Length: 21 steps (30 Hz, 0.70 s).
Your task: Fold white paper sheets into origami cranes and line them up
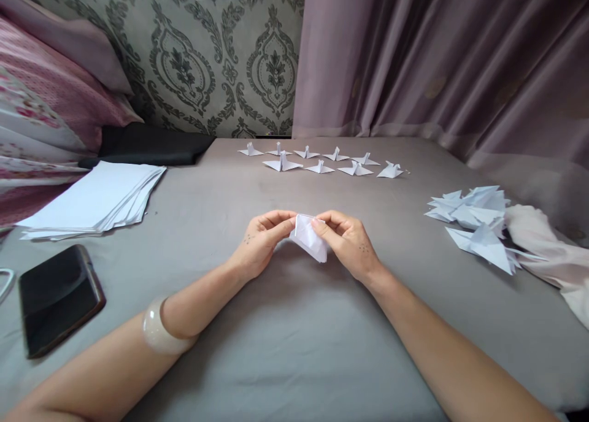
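Note:
A small folded piece of white paper is held up between my two hands, above the grey cloth surface. My left hand pinches its left edge between thumb and fingers. On the other side, my right hand grips the upper right part, the thumb lying across the front of the paper. Several layers show along its lower edge. The fingertips behind the paper are hidden.
Small white paper birds stand in two rows at the back. More folded paper birds lie piled at right beside a pale cloth. At left are a stack of white sheets, a phone and a black folded item.

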Each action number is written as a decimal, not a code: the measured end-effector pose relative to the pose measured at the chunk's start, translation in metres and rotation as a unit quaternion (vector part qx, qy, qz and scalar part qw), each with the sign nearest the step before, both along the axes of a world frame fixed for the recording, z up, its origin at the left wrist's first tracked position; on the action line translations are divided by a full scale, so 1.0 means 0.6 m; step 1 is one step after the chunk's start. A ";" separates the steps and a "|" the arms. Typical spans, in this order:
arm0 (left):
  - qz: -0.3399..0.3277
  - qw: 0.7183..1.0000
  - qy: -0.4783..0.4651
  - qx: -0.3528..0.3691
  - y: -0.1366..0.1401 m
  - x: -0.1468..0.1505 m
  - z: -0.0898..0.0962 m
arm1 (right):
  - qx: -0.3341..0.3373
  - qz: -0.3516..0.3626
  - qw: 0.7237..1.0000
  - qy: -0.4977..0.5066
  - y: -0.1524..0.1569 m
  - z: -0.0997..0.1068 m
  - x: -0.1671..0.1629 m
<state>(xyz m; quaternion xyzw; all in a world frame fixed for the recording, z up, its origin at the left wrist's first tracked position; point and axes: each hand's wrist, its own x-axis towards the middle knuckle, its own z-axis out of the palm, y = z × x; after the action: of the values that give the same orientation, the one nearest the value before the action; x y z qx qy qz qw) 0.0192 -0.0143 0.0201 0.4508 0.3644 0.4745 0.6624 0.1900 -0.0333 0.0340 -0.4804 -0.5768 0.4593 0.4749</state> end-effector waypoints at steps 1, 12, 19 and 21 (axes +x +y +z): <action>0.005 1.000 0.008 0.005 0.000 0.000 0.000 | 0.002 0.002 1.000 -0.003 0.000 0.000 0.000; 0.042 0.998 0.034 0.024 -0.003 0.001 0.000 | 0.019 -0.026 0.999 -0.017 0.000 -0.001 -0.003; 0.014 0.999 0.042 0.021 -0.008 0.001 0.005 | 0.042 -0.073 0.994 -0.065 -0.003 -0.004 -0.007; 0.029 0.998 0.051 0.008 -0.009 0.002 0.005 | 0.043 -0.071 0.994 -0.069 -0.004 -0.003 -0.010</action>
<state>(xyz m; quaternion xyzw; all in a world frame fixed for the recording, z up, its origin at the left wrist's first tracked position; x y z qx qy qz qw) 0.0204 -0.0196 0.0229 0.4685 0.4071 0.4731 0.6253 0.1842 -0.0359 0.0323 -0.5299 -0.5921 0.3647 0.4854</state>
